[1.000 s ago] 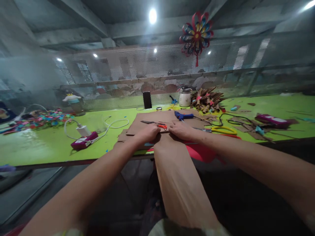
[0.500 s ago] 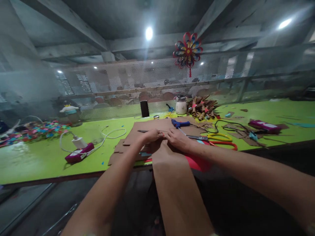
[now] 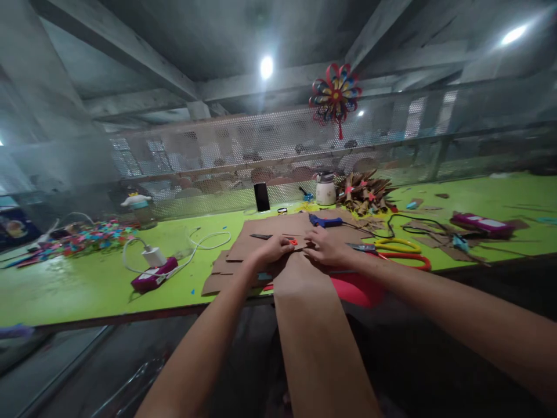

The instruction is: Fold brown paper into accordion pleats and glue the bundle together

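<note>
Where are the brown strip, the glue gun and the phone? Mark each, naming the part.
Brown strip (image 3: 317, 331), head view: middle of its broad face.
Glue gun (image 3: 328, 222), head view: its blue body.
Phone (image 3: 261, 197), head view: its dark screen.

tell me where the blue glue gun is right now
In the head view, the blue glue gun lies a little right of centre on the brown cardboard, between the right hand and the white jar.

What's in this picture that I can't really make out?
Head view, every item:
Brown strip: near end cut off by the bottom edge.
Orange-handled tool: partly hidden behind the left grip.
Dark blue object: cut off by the left edge.
Purple block at right: label too small to read.
What lies beyond the mesh screen: blurred through its holes.
</note>
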`<state>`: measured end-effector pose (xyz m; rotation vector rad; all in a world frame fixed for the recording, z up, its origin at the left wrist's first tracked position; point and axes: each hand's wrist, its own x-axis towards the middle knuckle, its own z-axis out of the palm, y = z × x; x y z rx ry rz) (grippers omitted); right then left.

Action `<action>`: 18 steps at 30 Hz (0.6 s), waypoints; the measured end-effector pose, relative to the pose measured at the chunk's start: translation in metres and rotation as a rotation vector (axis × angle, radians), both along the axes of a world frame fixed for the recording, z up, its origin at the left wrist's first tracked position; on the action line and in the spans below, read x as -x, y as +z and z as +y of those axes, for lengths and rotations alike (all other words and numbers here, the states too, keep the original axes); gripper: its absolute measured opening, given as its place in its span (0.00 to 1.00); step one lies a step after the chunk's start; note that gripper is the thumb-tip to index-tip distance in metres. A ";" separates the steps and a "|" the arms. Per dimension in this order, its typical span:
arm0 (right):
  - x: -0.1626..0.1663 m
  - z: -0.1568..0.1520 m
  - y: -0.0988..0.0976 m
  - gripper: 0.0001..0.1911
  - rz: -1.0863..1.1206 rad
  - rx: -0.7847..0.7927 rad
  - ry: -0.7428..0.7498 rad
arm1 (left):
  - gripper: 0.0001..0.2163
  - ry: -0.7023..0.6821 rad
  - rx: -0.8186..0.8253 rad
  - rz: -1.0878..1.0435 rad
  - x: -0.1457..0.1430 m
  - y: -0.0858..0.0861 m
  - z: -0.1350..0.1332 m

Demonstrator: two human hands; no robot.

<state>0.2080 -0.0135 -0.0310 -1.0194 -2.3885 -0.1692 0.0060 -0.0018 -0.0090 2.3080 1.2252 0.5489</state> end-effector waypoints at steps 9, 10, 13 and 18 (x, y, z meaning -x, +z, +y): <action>-0.012 -0.009 0.012 0.28 0.209 0.539 0.170 | 0.16 -0.015 -0.130 -0.087 -0.004 0.001 -0.021; -0.012 -0.010 0.015 0.27 0.266 0.602 0.182 | 0.15 -0.012 -0.145 -0.090 -0.004 0.002 -0.023; -0.012 -0.015 0.023 0.23 0.386 0.652 0.184 | 0.13 -0.007 -0.177 -0.077 -0.002 0.008 -0.032; -0.010 -0.031 0.040 0.18 0.356 0.549 0.204 | 0.12 -0.038 -0.214 0.031 0.003 0.034 -0.058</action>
